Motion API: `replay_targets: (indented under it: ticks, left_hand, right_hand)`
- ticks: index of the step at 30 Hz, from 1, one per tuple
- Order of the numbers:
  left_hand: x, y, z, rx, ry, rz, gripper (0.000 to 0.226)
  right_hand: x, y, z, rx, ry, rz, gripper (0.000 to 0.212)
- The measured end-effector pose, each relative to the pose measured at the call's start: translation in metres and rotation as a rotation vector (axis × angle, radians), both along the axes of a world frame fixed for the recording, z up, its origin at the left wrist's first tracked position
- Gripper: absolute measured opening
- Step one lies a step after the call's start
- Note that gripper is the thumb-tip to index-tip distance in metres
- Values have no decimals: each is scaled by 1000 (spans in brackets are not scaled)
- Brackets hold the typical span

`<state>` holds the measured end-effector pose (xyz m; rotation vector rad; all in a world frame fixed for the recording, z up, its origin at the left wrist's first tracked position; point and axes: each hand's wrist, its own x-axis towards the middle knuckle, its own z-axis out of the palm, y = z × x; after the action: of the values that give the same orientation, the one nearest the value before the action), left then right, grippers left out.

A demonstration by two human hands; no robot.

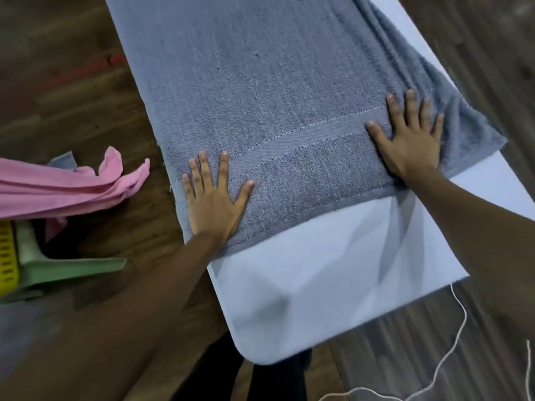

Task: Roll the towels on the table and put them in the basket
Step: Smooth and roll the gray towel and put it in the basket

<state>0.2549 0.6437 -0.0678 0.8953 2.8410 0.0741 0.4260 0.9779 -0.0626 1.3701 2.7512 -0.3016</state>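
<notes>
While my left hand [212,198], close in at 9 o'clock, and right hand [411,140], at 2, press flat and spread-fingered on the grey towel [275,96] lying along the table [318,270] toward 12, holding nothing, I judge rolling unstarted; a pink towel [58,189] waits far out at 9.

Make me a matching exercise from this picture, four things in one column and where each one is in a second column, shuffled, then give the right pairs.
Things
1. grey towel
2. pink cloth
3. right hand
4. white string

Places
A. trailing at lower right, over the dark floor
B. pressed flat on the towel's bunched right edge
C. spread along the white table
D. off to the left, by the yellow basket

Pairs: 1-C, 2-D, 3-B, 4-A
</notes>
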Motion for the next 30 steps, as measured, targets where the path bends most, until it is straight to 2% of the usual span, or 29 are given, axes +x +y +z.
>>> replay_targets:
  ticks: [11,16,19,23,26,30]
  left_hand:
    - [148,-44,-1,-2,-24,43,80]
    - [159,-50,2,1,-57,28,81]
    - [154,-50,13,56,-152,31,81]
    - [156,-39,48,212,-148,2,58]
    - [165,-16,78,300,-249,-45,41]
    - [176,31,114,332,-358,-173,27]
  right_hand:
    - [138,-39,3,-21,-15,39,75]
    - [157,-44,3,-41,-43,52,76]
    - [154,-44,12,-128,-54,36,79]
    - [159,-71,38,-234,158,-107,66]
    - [172,-101,70,-344,366,-232,44]
    - [194,-120,111,-454,489,-381,30]
